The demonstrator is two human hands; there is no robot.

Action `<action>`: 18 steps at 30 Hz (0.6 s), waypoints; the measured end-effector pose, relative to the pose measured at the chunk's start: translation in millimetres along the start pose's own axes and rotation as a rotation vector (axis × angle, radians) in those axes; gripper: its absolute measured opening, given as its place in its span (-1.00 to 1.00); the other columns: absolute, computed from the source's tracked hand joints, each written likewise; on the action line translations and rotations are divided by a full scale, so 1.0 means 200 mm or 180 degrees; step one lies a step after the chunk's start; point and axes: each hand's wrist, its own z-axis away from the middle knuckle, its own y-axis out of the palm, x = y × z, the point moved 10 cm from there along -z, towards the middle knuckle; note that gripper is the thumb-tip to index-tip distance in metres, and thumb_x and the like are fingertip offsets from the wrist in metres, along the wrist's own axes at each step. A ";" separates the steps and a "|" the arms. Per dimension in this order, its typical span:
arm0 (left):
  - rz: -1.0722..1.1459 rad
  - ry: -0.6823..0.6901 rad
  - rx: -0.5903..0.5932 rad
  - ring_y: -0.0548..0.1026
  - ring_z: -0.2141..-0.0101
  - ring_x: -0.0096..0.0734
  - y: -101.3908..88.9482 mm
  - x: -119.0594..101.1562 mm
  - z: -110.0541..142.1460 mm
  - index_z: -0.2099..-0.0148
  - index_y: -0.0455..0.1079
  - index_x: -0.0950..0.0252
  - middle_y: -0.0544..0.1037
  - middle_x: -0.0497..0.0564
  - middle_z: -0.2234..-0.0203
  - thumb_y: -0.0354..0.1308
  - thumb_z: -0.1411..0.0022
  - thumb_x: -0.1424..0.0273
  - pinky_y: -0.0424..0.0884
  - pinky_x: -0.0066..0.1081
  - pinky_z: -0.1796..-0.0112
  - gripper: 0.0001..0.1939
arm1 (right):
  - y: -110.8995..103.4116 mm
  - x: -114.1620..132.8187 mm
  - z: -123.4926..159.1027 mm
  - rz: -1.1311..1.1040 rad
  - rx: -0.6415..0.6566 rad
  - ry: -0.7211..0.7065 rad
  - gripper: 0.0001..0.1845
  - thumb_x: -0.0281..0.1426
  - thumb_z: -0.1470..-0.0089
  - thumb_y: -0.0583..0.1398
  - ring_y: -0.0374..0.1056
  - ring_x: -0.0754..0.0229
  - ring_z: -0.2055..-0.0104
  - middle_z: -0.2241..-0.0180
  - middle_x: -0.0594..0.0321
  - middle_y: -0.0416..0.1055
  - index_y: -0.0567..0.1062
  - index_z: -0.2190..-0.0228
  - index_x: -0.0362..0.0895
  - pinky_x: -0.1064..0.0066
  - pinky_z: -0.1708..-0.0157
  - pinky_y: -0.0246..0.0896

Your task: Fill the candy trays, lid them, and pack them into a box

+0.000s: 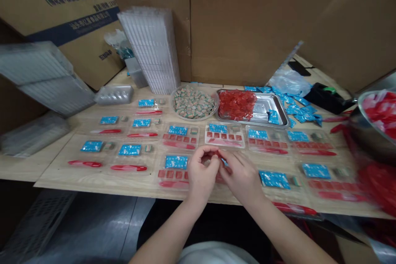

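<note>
My left hand [201, 173] and my right hand [243, 175] meet above the table's front middle, fingers pinched together. A small red piece [217, 154] shows between their fingertips; its exact shape is hidden. Below them lies a clear plastic tray, mostly covered by the hands. To its left sits a filled tray with a blue packet [176, 162], a row of red squares [173, 174] and a red-and-pink stick-like item [173, 184]. To the right, another tray holds a blue packet [274, 179] and a red stick-like item [295, 208].
Behind stand a bowl of small wrapped pieces [194, 103] and a metal tray [266, 105] with a red heap [237, 104]. Blue packets [305, 111] lie beside it. Stacked clear trays [151, 49] rise at back left. A metal bowl [355, 128] stands at right.
</note>
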 end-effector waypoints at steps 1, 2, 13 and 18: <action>-0.0035 0.0034 0.0004 0.47 0.34 -0.44 0.00 0.00 0.00 0.32 0.41 0.32 0.51 0.00 0.39 0.06 0.00 0.60 0.39 -0.43 0.26 -0.81 | 0.00 -0.01 0.00 -0.0047 0.0017 0.0078 -0.78 -0.46 -0.07 0.11 0.43 0.09 0.33 0.36 0.17 0.51 0.48 0.24 -0.05 0.23 0.33 0.36; -0.0041 0.0058 0.0009 0.47 0.34 -0.44 0.00 0.00 0.00 0.33 0.40 0.31 0.51 -0.01 0.40 0.05 0.00 0.60 0.38 -0.43 0.25 -0.82 | 0.00 -0.02 -0.01 -0.0069 0.0032 0.0132 -0.79 -0.47 -0.06 0.11 0.43 0.10 0.34 0.37 0.20 0.51 0.48 0.26 -0.04 0.24 0.34 0.36; 0.1400 -0.1292 0.0330 0.41 0.48 -0.59 0.09 0.14 0.03 0.29 0.37 0.31 0.47 -0.10 0.47 0.19 -0.01 0.46 0.31 -0.56 0.42 -0.85 | -0.06 0.02 0.00 -0.0282 0.0084 -0.0133 -0.78 -0.50 -0.06 0.11 0.37 0.10 0.29 0.34 0.14 0.46 0.45 0.22 -0.11 0.25 0.33 0.33; 0.1700 -0.1958 0.1136 0.42 0.56 -0.57 0.20 0.17 0.11 0.20 0.28 0.31 0.49 -0.10 0.54 0.36 0.10 0.39 0.34 -0.54 0.46 -0.59 | -0.07 -0.04 0.01 -0.0989 0.0710 -0.0069 -0.62 -0.40 -0.08 0.17 0.32 0.12 0.03 0.07 0.16 0.39 0.38 0.02 0.01 0.28 0.11 0.32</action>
